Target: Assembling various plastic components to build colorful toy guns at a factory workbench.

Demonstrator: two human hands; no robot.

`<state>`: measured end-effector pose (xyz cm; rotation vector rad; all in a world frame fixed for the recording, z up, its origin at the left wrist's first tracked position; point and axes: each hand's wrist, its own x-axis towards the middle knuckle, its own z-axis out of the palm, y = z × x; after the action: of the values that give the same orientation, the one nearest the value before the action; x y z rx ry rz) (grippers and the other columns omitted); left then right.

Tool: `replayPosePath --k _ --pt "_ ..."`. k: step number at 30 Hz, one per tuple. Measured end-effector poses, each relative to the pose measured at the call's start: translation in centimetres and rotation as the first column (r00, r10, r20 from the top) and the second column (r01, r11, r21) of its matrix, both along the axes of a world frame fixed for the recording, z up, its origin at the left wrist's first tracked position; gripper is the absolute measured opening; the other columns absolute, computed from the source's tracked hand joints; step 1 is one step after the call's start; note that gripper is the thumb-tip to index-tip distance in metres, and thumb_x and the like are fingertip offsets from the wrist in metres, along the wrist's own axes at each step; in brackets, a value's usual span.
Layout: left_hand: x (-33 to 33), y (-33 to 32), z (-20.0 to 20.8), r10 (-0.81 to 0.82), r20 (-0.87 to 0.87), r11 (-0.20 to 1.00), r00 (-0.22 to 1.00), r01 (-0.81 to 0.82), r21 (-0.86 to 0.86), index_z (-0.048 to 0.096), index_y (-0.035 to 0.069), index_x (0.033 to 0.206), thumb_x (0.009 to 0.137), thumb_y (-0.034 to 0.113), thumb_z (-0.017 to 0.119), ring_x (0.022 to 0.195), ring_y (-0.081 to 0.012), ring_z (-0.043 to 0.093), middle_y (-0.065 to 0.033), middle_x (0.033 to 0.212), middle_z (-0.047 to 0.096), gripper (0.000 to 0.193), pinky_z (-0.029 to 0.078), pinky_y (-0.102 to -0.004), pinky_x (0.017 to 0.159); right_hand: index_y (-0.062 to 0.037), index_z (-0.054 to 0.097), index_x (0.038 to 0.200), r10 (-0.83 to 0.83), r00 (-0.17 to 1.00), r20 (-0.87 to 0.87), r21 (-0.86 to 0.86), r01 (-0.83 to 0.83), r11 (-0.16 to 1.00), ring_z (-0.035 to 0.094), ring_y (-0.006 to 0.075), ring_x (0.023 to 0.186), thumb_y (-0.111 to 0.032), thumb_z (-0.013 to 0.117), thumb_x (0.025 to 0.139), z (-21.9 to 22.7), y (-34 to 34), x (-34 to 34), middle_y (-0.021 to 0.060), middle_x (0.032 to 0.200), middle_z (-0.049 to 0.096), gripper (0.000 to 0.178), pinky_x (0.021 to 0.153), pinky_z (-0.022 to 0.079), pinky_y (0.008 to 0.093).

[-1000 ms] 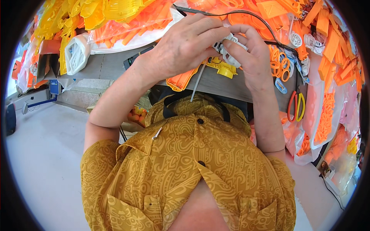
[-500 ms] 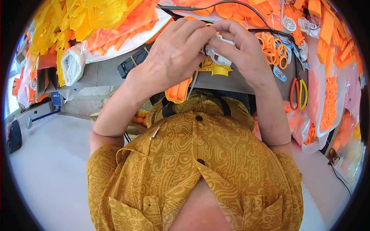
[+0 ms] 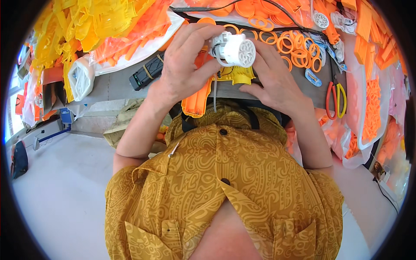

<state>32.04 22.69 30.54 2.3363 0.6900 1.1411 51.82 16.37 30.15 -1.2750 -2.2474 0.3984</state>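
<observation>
A white plastic assembly [image 3: 234, 50] with a round, hole-patterned end is held up over the table edge. My left hand [image 3: 186, 60] grips its left side between thumb and fingers. To the right of the round end is my right hand [image 3: 275, 76], its thumb spread away and its fingertips partly hidden behind the white piece; whether they touch it I cannot tell. Beneath the hands lie a yellow molded plastic part [image 3: 237, 76] and a long orange trough-shaped shell [image 3: 195, 102], which juts over the table edge. A thin pale strip hangs beside the shell.
Orange rings [image 3: 299, 54] lie right of my hands, near red-and-yellow-handled pliers [image 3: 331, 102]. A dark rectangular block with a rubber band [image 3: 147, 71] sits to the left. Yellow parts [image 3: 95, 21] are heaped at far left; a bin of small orange pieces [image 3: 372, 115] stands right.
The white assembly has turned and risen into clearer view, its round end now showing. My right thumb has come away from it, and that hand has lowered slightly.
</observation>
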Motion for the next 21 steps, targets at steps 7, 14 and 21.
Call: replayPosePath --k 7,14,21 --pt "-0.5 0.9 0.9 0.069 -0.058 0.985 0.996 -0.059 0.162 0.053 0.0 0.1 0.059 0.001 0.066 0.08 -0.0234 0.054 -0.0109 0.094 0.056 0.044 0.046 -0.0292 0.065 -0.004 0.036 0.122 0.103 0.951 -0.293 -0.048 -0.122 0.991 0.045 0.0297 0.105 -0.013 0.071 0.061 2.4 1.9 -0.2 0.0141 0.114 0.042 0.071 0.087 0.039 0.0353" --pt "-0.7 0.7 0.9 0.062 0.132 0.961 0.989 -0.024 -0.275 0.049 -0.003 0.107 0.064 -0.004 0.066 0.092 -0.0144 0.054 -0.0084 0.1 0.052 0.046 0.046 -0.0262 0.081 -0.005 0.037 0.123 0.134 0.929 -0.344 0.023 -0.134 0.991 0.045 0.0292 0.105 -0.014 0.07 0.061 2.8 2.6 -1.1 0.0134 0.114 0.043 0.071 0.088 0.038 0.035" --pt "-1.3 0.8 0.9 0.043 0.12 0.935 0.992 0.003 -0.355 0.049 -0.001 0.107 0.067 -0.005 0.067 0.093 -0.0115 0.053 -0.0048 0.101 0.052 0.044 0.046 -0.0248 0.081 -0.0068 0.035 0.126 0.102 0.88 -0.464 -0.12 -0.177 0.977 0.041 0.0245 0.111 -0.011 0.071 0.059 2.6 2.9 -1.6 0.0103 0.119 0.042 0.075 0.092 0.035 0.0337"
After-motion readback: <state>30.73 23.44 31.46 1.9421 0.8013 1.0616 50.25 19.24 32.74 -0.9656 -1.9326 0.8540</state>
